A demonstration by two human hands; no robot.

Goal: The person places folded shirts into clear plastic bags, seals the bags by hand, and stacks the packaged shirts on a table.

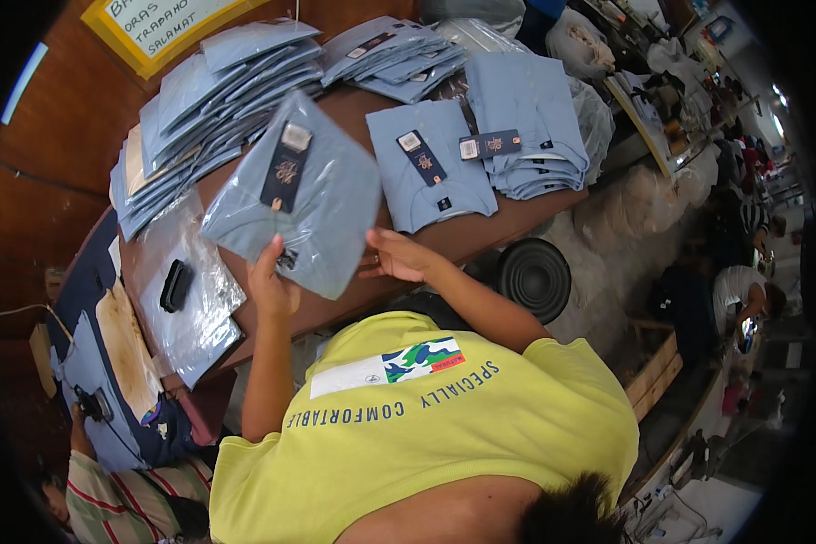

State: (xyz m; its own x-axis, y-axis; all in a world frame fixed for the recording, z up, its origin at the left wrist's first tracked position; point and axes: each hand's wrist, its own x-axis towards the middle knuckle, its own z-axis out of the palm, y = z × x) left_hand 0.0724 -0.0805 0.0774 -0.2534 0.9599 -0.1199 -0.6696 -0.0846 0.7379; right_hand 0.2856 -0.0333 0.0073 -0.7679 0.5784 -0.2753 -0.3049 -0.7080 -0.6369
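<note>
My left hand (274, 279) grips the lower edge of a folded light-blue shirt in a clear plastic bag (331, 195), its thumb on top. The bagged shirt is held tilted above the table, and a dark hang tag (286, 168) shows through the plastic. At the bag's right edge is my right hand (399, 257), fingers stretched and apart, its fingertips close to the plastic; whether they touch it I cannot tell. Just beyond lies an unbagged folded shirt (426, 195) with a dark tag. Right of that stands a stack of folded shirts (526, 113), also tagged.
Bagged shirts are piled at the back left (227, 95) and back middle (394, 54) of the brown table (344, 304). A black oblong object (175, 286) rests on clear plastic bags (195, 317). A round black stool (533, 279) stands right. At lower left, another person's hand holds an iron (92, 403).
</note>
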